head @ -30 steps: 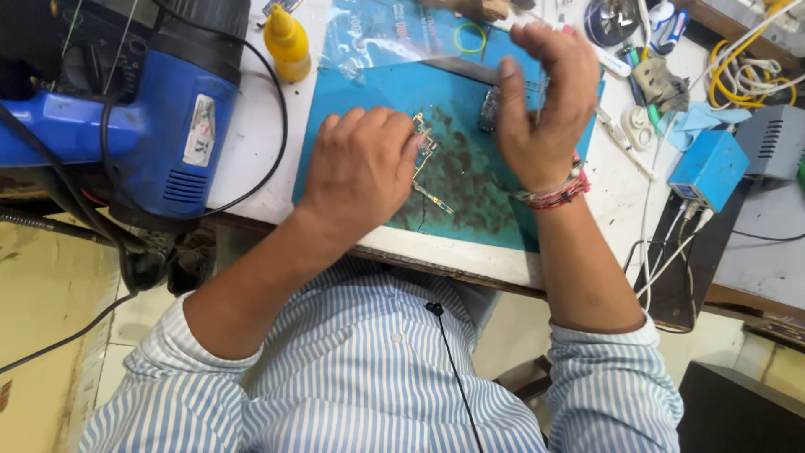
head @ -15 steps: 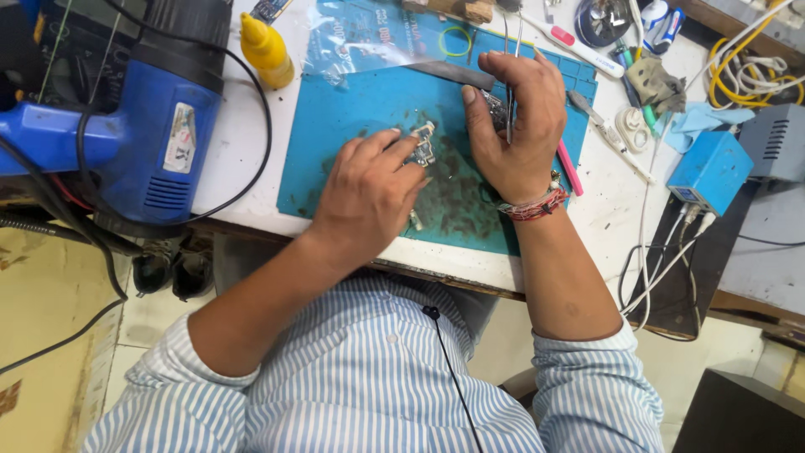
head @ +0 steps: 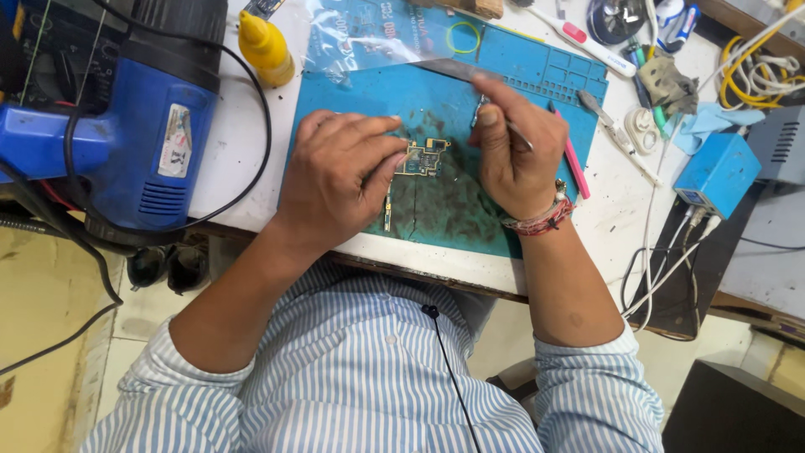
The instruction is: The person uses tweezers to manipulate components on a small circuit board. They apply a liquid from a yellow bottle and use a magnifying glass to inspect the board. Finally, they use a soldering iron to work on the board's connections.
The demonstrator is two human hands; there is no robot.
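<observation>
At the far left of the white bench (head: 243, 159) lies a big blue and black plastic heat gun (head: 126, 126) with a black cable, and just beside it stands a small yellow plastic bottle (head: 264, 49) with a pointed cap. Next comes the blue-green rubber work mat (head: 520, 75), dirty in its middle part, with a clear plastic bag (head: 369, 33) on its far edge. The left hand (head: 340, 180) rests palm down on the mat, and its fingers are closed loosely, pressing on the left edge of a small green and gold circuit board (head: 423, 158), which lies flat near the centre of the mat. A thin narrow metal strip (head: 387, 214) lies on the mat under this hand. The right hand (head: 516, 151) is just to the right of the board, closed around thin metal tweezers (head: 482, 109), whose tip points down toward the board; I cannot tell if the tip touches it. A pink flat tool (head: 574, 168) lies beside this hand. Further right are a small blue plastic box (head: 717, 172) with white cables and some yellow wires (head: 750, 67).
</observation>
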